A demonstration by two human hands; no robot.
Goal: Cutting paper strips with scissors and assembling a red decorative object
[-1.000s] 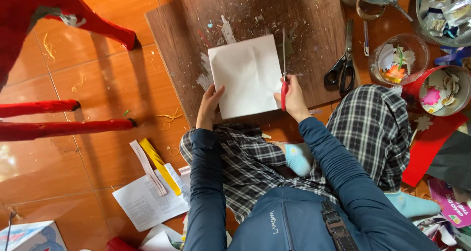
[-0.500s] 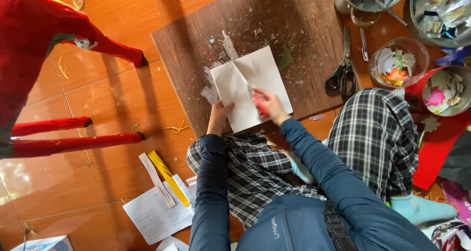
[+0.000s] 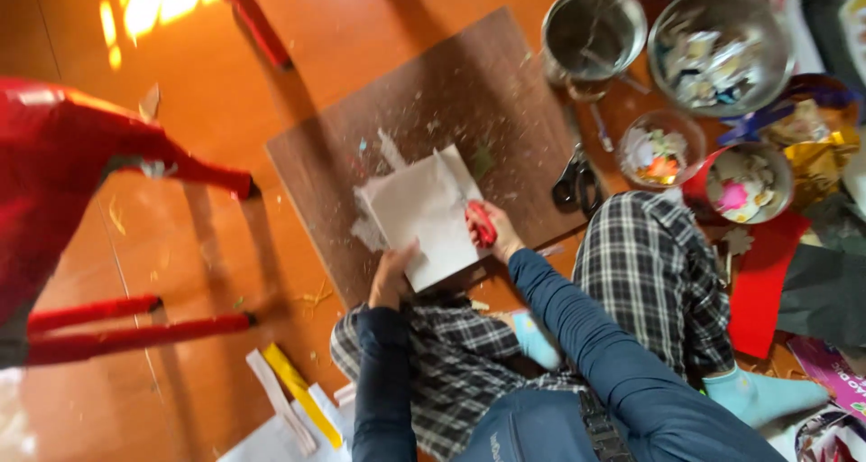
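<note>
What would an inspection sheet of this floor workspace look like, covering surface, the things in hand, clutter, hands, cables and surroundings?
Surface: brown board lying on the orange floor, speckled with small scraps.
Job's things: white paper sheet flat on the board; red-handled cutter against the sheet's right edge.
Clutter: black scissors on the board's right edge; metal bowls of paper bits; yellow and white strips on the floor.
Hands: left hand presses the sheet's near edge; right hand grips the cutter.
Cables: nothing seen.
Surroundings: red legged figure at left; red and dark paper sheets at right.
</note>
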